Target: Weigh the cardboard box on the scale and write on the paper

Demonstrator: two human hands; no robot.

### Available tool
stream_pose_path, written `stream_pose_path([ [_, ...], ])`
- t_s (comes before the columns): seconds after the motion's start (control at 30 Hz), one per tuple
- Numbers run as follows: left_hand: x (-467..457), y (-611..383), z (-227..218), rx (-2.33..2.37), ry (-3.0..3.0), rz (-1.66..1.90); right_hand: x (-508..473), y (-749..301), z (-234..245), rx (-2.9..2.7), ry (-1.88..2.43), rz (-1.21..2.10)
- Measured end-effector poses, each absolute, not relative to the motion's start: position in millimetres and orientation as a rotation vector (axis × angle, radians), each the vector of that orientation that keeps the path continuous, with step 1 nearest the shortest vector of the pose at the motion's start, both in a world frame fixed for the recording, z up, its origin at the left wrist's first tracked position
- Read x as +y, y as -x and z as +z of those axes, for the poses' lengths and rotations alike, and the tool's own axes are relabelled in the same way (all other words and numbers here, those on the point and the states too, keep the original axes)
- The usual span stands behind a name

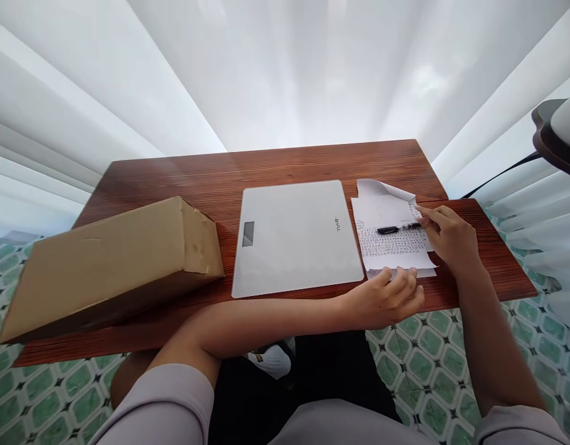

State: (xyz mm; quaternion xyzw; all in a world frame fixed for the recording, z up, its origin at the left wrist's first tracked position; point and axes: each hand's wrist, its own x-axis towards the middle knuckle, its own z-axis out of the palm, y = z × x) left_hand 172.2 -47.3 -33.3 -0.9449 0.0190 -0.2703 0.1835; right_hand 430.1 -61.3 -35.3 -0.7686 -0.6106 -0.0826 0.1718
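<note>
A small stack of white printed papers [382, 219] lies on the right part of the wooden table [276, 164]. A black pen [396, 229] lies across the top sheet. My right hand [449, 238] pinches the pen's right end, fingers closed on it. My left hand [387, 300] reaches across my body and rests on the near edge of the papers, fingers curled and pressing down on the sheet. The top sheet's far corner is curled up.
A flat white digital scale [294, 238] sits mid-table, left of the papers. A long brown cardboard box [113, 266] lies at the left, overhanging the table's edge. White curtains hang behind. Green patterned floor tiles [428, 371] show below. A dark object [556, 133] stands at far right.
</note>
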Motion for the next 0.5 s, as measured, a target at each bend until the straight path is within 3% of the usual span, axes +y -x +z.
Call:
stream_pose_path([
  [0.5, -50.0, -170.6, -36.0, 0.071, 2.922, -0.525, -70.9, -431.0, -38.5, -1.838, 2.2, -0.205],
])
